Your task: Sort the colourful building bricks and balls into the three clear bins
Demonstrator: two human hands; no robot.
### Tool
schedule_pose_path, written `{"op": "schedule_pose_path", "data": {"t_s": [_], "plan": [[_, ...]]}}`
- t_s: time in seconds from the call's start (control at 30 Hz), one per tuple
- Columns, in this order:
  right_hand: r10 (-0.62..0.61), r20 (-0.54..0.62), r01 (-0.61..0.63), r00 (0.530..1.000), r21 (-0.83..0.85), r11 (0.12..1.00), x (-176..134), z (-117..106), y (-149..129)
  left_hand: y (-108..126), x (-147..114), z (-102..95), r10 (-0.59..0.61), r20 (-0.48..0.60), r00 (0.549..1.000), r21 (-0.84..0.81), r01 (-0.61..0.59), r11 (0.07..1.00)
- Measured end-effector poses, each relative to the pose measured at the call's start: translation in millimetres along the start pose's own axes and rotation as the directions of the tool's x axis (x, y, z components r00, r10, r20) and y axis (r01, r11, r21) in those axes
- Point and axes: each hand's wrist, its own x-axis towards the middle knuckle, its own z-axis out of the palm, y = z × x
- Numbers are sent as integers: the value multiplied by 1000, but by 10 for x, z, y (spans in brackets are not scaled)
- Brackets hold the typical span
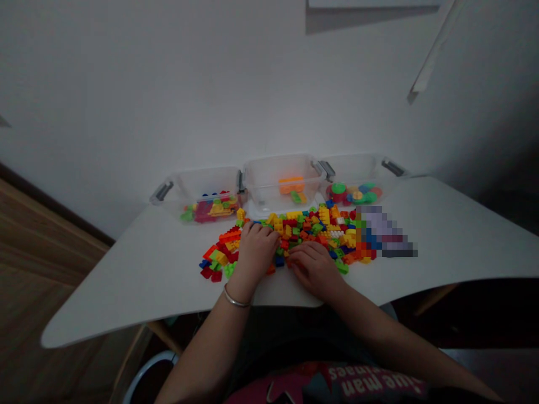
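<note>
A low pass is free over the left and right corners of the tabletop (122, 286). Along its back edge, three boxes (263, 188) block the way (the wall (202, 84) rises close behind); bricks (309, 224) clog the middle, and forearms (206, 348) cross the front edge.

white table (138, 264) | colourful brick pile (293, 229) | three clear bins (261, 178) behind | pixelated item (385, 227) right

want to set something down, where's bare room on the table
On the white table: left of the brick pile to the rounded corner, and right of the pixelated item. Crowded: the middle, bricks reaching from the left hand and right hand back to the clear bins.
</note>
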Motion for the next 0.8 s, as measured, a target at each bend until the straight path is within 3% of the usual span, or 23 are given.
{"op": "schedule_pose_path", "data": {"t_s": [0.8], "plan": [[2, -3, -2, 1000, 12, 1000, 13, -16, -20, 0, 0, 10, -54, -65, 996, -36, 51, 998]]}}
